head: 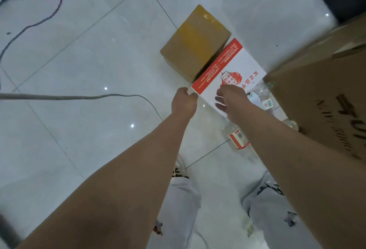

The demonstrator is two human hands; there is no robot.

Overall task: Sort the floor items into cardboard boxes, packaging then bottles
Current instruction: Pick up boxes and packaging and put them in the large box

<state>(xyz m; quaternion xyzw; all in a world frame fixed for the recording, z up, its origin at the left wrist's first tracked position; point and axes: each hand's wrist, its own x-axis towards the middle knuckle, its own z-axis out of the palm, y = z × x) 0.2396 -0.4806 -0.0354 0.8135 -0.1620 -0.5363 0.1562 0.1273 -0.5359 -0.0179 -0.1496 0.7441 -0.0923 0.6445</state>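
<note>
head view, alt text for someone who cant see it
A person's left hand grips the corner of a red-and-white box on the tiled floor; the right hand reaches over it. A brown carton, plastic bottles and a large cardboard box sit nearby.

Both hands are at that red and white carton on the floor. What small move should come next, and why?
Probably close the right hand on the red and white carton and lift it toward the big cardboard box. The left hand pinches its near corner, the right hand's grip is unclear, and packaging goes before the bottle.
</note>
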